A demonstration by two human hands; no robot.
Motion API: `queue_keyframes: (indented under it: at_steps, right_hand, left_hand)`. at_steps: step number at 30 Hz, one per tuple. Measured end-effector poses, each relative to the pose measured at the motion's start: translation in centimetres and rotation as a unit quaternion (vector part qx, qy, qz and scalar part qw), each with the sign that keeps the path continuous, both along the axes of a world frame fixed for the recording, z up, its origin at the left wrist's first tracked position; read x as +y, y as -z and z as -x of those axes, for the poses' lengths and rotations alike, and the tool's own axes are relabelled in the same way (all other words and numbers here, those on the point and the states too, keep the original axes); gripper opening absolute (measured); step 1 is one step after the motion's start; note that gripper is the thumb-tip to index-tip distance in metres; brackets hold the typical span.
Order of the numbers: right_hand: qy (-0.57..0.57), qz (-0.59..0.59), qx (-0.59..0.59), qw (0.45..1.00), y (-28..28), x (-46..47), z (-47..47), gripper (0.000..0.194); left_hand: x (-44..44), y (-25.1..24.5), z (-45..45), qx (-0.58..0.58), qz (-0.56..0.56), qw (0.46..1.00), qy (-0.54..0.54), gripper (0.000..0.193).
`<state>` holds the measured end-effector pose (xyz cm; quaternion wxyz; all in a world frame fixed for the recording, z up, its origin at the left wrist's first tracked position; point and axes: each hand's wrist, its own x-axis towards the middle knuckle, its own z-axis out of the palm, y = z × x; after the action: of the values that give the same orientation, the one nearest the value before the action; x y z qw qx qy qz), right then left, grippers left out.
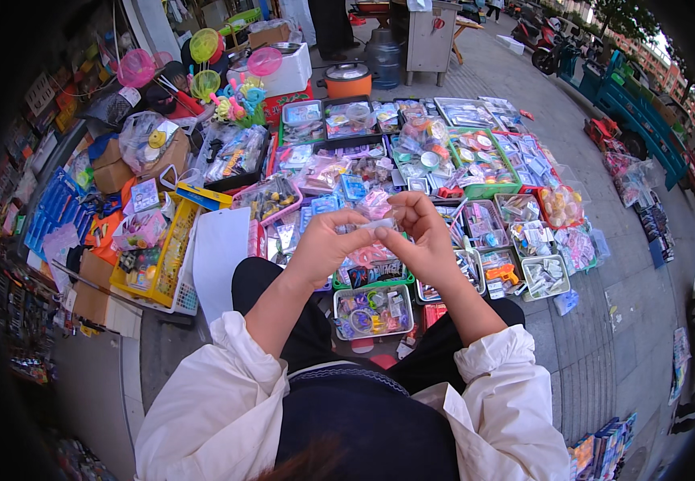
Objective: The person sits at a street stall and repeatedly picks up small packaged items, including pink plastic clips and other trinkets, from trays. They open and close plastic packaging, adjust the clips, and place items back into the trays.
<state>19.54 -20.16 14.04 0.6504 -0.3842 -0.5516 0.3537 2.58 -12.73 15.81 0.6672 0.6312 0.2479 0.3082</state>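
Note:
Between my two hands is a small clear plastic packet with a white strip [378,223]. My left hand [330,242] pinches its left end between thumb and fingers. On the other side, my right hand [417,237] grips the right end, fingers curled above and thumb below. What the packet contains is too small to tell. Both hands are raised over baskets of small wares. Under them lie pink packaged items [376,204] and a green-rimmed basket [377,278]. Closer to my lap, a white basket [373,309] holds hair ties and small coloured packets.
To the left stand a yellow plastic crate [184,258] and a white board [222,255]. At right are small white baskets, one with an orange toy gun [503,274]. An orange pot [348,80] and a water jug [383,59] stand behind. A blue cargo tricycle [630,114] is parked farther right.

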Motion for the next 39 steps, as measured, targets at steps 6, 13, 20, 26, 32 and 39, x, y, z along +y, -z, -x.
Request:
queue_keyframes:
  at_steps: [6, 13, 20, 26, 32, 39]
  right_hand:
    - [0.029, 0.090, 0.013, 0.995, -0.2, 0.2, -0.5, 0.033]
    - [-0.034, 0.079, 0.072, 0.994, -0.6, 0.0, -1.6, 0.046]
    - [-0.021, 0.097, 0.013, 0.995, 0.3, 0.4, -1.3, 0.037]
    - [-0.080, 0.130, 0.044, 0.987, 0.4, 0.2, -2.0, 0.032]
    - [0.204, -0.063, -0.219, 0.952, -0.4, 0.3, -0.6, 0.031]
    - [0.220, -0.119, -0.344, 0.905, -1.0, -1.1, 2.3, 0.011]
  left_hand:
    - [0.0, 0.2, 0.6, 0.011, -0.099, 0.995, -0.004, 0.008]
    - [-0.1, 0.3, 1.7, -0.039, 0.066, 0.996, 0.034, 0.014]
    - [0.0, 0.5, 1.0, 0.097, -0.195, 0.975, -0.051, 0.010]
    - [0.2, 0.5, 1.9, 0.043, -0.106, 0.993, 0.017, 0.007]
    - [0.5, 0.9, 2.8, 0.039, 0.039, 0.998, -0.032, 0.010]
    - [-0.1, 1.7, 1.6, 0.007, 0.009, 0.998, -0.066, 0.017]
